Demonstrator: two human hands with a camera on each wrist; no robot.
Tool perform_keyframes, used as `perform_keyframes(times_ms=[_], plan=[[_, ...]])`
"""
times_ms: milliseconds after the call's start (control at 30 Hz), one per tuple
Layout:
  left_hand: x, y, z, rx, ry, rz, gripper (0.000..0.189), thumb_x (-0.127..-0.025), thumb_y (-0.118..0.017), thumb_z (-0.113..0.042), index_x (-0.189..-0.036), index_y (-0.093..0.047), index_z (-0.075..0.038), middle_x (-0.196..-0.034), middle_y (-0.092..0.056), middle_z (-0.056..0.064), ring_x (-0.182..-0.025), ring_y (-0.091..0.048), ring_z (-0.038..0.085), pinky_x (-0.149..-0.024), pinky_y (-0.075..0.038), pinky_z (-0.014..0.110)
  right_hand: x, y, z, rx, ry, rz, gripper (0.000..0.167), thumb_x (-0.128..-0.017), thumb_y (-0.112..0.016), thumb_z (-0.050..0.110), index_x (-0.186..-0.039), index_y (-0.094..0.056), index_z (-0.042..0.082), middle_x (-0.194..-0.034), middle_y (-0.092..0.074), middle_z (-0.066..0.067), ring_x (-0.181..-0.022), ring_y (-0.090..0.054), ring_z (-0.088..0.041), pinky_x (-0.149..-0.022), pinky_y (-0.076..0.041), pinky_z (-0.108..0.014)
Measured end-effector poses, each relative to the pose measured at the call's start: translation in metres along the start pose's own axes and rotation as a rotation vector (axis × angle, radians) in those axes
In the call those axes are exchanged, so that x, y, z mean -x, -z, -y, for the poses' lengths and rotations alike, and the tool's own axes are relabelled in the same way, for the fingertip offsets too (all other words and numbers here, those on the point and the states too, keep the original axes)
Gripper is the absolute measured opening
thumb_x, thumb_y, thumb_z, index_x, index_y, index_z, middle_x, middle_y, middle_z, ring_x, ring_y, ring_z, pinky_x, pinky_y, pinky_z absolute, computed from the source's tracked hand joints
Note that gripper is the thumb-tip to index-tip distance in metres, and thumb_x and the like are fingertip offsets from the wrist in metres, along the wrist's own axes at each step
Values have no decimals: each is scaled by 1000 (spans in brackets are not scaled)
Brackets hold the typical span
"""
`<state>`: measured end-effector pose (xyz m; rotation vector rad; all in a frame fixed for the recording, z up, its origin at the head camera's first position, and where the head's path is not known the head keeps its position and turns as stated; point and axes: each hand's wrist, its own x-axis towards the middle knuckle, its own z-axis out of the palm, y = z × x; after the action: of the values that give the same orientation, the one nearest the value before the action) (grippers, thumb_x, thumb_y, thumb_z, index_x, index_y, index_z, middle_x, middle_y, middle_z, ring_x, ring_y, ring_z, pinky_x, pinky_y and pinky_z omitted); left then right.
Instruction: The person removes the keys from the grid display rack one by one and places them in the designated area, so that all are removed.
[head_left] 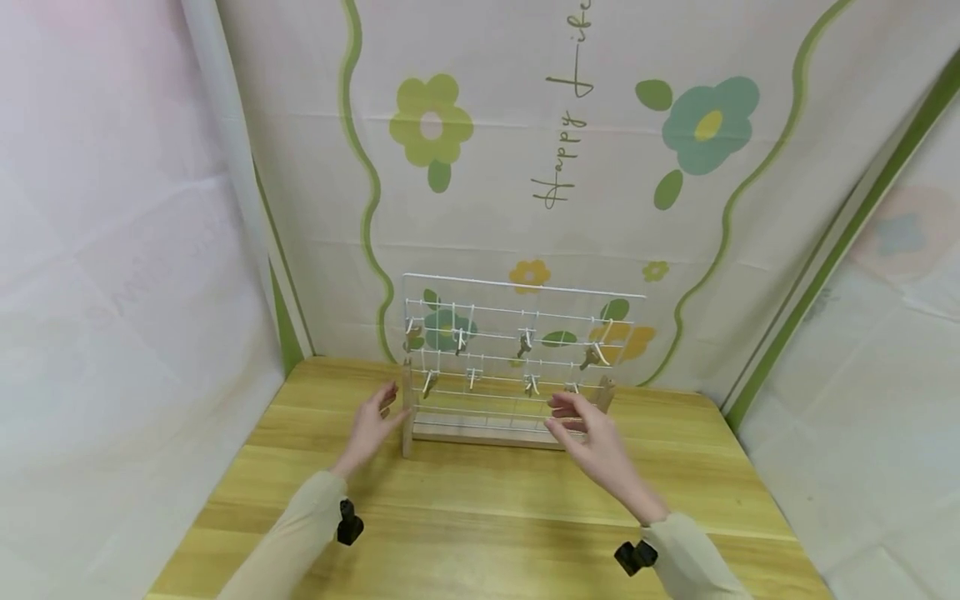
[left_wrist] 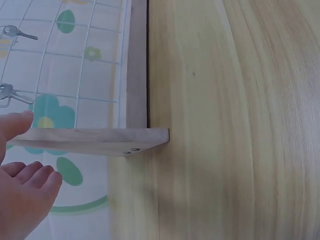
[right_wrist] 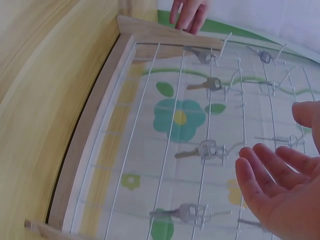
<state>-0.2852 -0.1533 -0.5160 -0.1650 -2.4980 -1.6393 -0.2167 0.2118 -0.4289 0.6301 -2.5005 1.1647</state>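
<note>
A white wire grid rack (head_left: 525, 286) stands upright on a wooden base (head_left: 487, 434), with several metal keys (right_wrist: 205, 150) hanging from its hooks in two rows. My left hand (head_left: 371, 425) is at the rack's left wooden end piece (left_wrist: 95, 134). Its thumb and relaxed fingers lie on opposite sides of that piece in the left wrist view; whether they touch it I cannot tell. In front of the lower right of the grid, my right hand (head_left: 596, 442) holds nothing, its fingers loosely bent near the hanging keys and partly covering the lower right one.
Under the rack is a wood-grain table (head_left: 465, 517). A white cloth (head_left: 487, 225) with printed flowers hangs behind it, and pale cloth sides (head_left: 127, 292) rise at left and right. Black wrist mounts (head_left: 636, 557) sit on both sleeves.
</note>
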Motion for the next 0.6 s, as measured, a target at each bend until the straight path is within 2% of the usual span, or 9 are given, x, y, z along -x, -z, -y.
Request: perform_keyframes(times_ms=[233, 433, 600], plan=[[-4, -11, 4, 86, 3, -65, 60, -89, -68, 2, -143, -43, 11, -143, -50, 32, -130, -53, 47, -109, -48, 52, -12, -18, 9, -69, 33, 0, 43, -92, -71, 17, -131, -57, 5, -123, -67, -12, -108, -67, -27, -91, -61, -47], [-5, -16, 3, 120, 33, -66, 59, -90, -67, 5, -144, -43, 10, -143, -50, 31, -129, -53, 46, -107, -50, 49, -22, -34, 18, -131, 34, 10, 42, -91, -72, 14, -130, -58, 5, -123, -67, -15, -109, -67, -29, -92, -60, -50], [-4, -18, 5, 148, 49, -78, 58, -88, -68, 5, -142, -46, 9, -141, -52, 30, -127, -56, 45, -104, -53, 47, -30, -48, 23, -174, 28, 6, 40, -92, -71, 18, -129, -59, 8, -122, -68, -12, -110, -67, -27, -93, -60, -46]])
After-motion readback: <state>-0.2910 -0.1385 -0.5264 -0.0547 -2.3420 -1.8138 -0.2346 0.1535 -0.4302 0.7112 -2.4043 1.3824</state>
